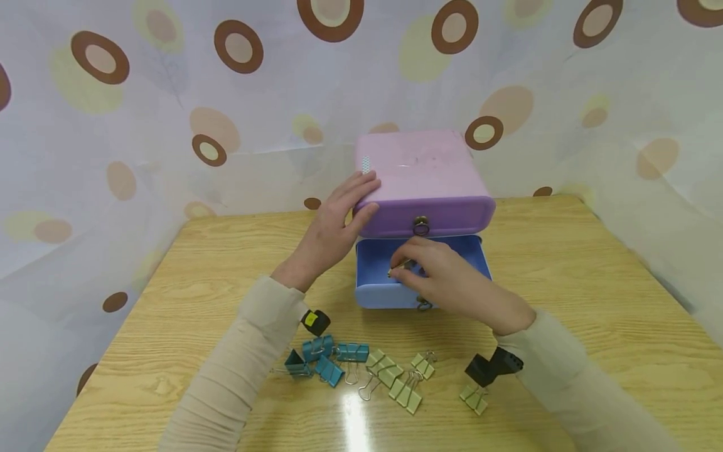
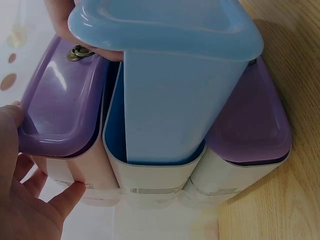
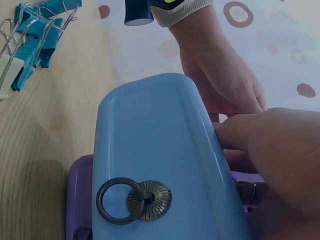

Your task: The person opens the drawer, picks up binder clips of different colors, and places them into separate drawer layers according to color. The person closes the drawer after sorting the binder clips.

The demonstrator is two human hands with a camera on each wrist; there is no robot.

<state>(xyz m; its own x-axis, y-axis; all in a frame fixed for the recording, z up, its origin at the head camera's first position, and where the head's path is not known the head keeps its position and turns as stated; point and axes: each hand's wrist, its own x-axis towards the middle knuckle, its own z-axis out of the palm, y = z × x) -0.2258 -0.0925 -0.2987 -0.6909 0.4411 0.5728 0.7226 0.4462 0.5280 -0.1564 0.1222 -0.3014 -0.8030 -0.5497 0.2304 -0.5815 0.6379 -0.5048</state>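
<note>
A small drawer cabinet with a pink top (image 1: 418,163) stands on the table, its blue middle drawer (image 1: 381,296) pulled out. Its purple upper drawer (image 1: 390,221) is pushed in. My left hand (image 1: 330,235) rests on the cabinet's left upper corner, thumb at the purple front, fingers along the side in the left wrist view. Over the blue drawer, my right hand (image 1: 452,276) pinches a yellow binder clip (image 1: 390,273), mostly hidden by the fingers. A wire handle (image 3: 246,191) shows beside that hand in the right wrist view.
Several blue binder clips (image 1: 353,352) lie on the table in front of the cabinet. To their right are several pale yellow binder clips (image 1: 407,395), with one yellow clip (image 1: 473,400) apart near the right wrist. A purple lower drawer (image 2: 250,115) sits below the blue one. A patterned cloth (image 1: 271,113) hangs behind.
</note>
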